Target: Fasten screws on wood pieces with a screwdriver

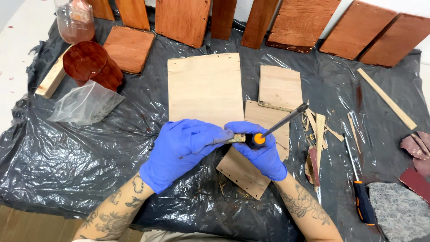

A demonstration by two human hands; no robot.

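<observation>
Both my hands wear blue gloves and meet over the middle of a black plastic sheet [58,152]. My left hand [181,150] pinches a small flat metal piece [235,138]. My right hand [262,150] grips a screwdriver [280,124] by its black and orange handle, with the dark shaft pointing up and to the right. The handle end touches the metal piece. A small unpainted wooden board [242,172] lies under my hands, and a larger pale board [204,87] lies just beyond them.
Reddish stained boards [183,20] lean along the back wall. A stained round block [92,65], a clear bag [83,105] and a plastic bottle [74,20] sit at left. At right lie wood slivers [318,130], a second screwdriver [358,183], a grey stone [398,213] and sandpaper [419,145].
</observation>
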